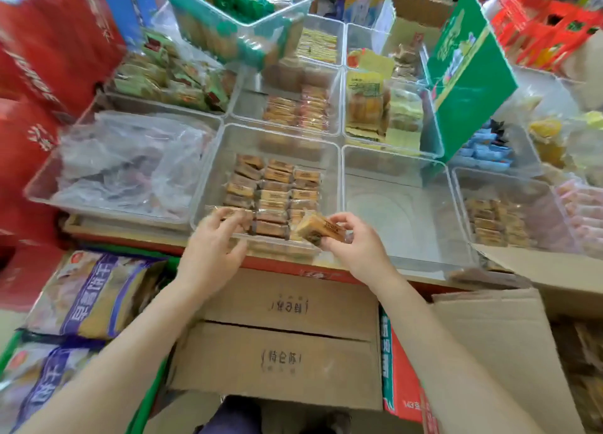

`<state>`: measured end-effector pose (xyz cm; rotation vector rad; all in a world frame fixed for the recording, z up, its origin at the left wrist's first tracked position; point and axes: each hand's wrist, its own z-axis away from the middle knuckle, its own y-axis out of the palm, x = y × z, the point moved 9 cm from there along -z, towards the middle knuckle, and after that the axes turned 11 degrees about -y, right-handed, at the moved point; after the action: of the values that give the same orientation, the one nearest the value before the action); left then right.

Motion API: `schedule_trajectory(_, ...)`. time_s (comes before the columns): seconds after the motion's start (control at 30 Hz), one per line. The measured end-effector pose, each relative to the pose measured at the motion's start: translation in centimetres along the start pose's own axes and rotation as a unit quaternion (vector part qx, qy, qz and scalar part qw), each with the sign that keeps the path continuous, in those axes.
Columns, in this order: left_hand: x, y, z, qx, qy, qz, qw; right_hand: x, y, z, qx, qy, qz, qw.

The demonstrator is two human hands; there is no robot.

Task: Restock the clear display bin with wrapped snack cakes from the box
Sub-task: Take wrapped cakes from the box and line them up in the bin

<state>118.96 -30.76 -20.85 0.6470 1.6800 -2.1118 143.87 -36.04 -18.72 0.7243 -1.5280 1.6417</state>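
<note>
At the near wall of the bin, left to right:
Left hand (218, 238): fingers curled over a wrapped cake (228, 212) at the near-left corner of the stacked rows, gripping or pressing it into place; thumb contact is not clear.
Clear bin (212, 172): holds three columns of snack cakes (277, 192) laid flat, long axes running left to right; the far end of the bin floor is bare.
Loose cake (321, 230): pinched in the right hand, tilted, its long axis slanting from far-left to near-right, hanging over the near-right corner of the rows.
Right hand (354, 241): fingers and thumb closed round the loose cake from its right end.
Governing relation: the open slot lies just left of and below the held cake, so the right hand is the nearer one; judged need, a small turn to bring the cake's long axis parallel to the rows before lowering.
Cardboard box (489, 335): near-right, flaps open, below the bins' shelf edge.
</note>
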Motion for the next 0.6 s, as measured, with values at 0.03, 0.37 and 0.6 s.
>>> schedule_trajectory(0.03, 2.5, -0.8, -1.4, -0.025, -0.014, -0.032, 0.999, 0.2, 1.2, -1.6, -0.006, 0.004, 0.012, 1.000)
schedule_trajectory(0.37, 11.7, 2.9, -5.2, -0.031, 0.005, -0.172, 0.985, 2.1, 10.9, -14.6, -0.077, 0.037, 0.083, 0.993)
schedule_trajectory(0.6, 11.7, 3.1, -5.1, -0.040, 0.010, -0.186, 0.982, -0.5, 14.4, -16.4, 0.143, 0.078, 0.382, 0.910)
